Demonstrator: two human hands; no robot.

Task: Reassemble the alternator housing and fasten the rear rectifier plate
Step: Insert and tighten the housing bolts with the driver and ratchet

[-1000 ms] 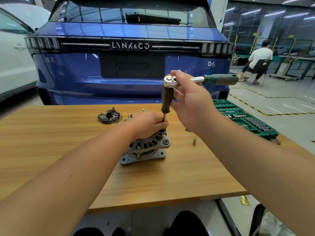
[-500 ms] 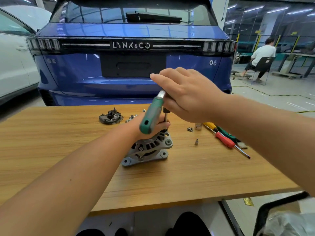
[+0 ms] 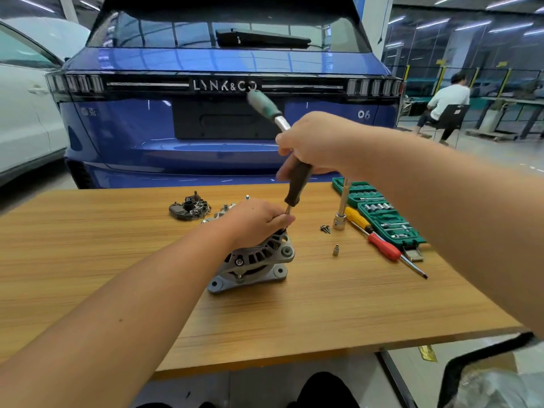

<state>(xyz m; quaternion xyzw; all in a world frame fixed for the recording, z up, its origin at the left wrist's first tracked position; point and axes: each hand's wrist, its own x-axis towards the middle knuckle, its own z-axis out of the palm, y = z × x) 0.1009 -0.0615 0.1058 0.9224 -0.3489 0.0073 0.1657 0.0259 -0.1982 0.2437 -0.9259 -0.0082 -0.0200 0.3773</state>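
A grey alternator housing (image 3: pixel 253 266) stands on the wooden table (image 3: pixel 323 313). My left hand (image 3: pixel 256 220) rests on its top, fingers pinched around the thin shaft of a dark extension bar (image 3: pixel 297 187) that goes down into the housing. My right hand (image 3: pixel 312 145) grips the head of a ratchet (image 3: pixel 265 106) above that bar, its green handle pointing up and to the left. The black rectifier plate (image 3: pixel 190 208) lies apart at the back of the table, with small metal parts (image 3: pixel 225 208) beside it.
To the right lie a green socket set case (image 3: pixel 379 213), a long socket extension (image 3: pixel 341 207), a yellow and a red screwdriver (image 3: pixel 382 245), loose screws (image 3: pixel 325 228) and a small socket (image 3: pixel 336 250). A blue car (image 3: pixel 223 113) stands just behind the table. A person sits far right.
The ratchet handle has swung round from pointing right, through pointing toward me, to pointing up and left. My left hand has stayed on the housing.
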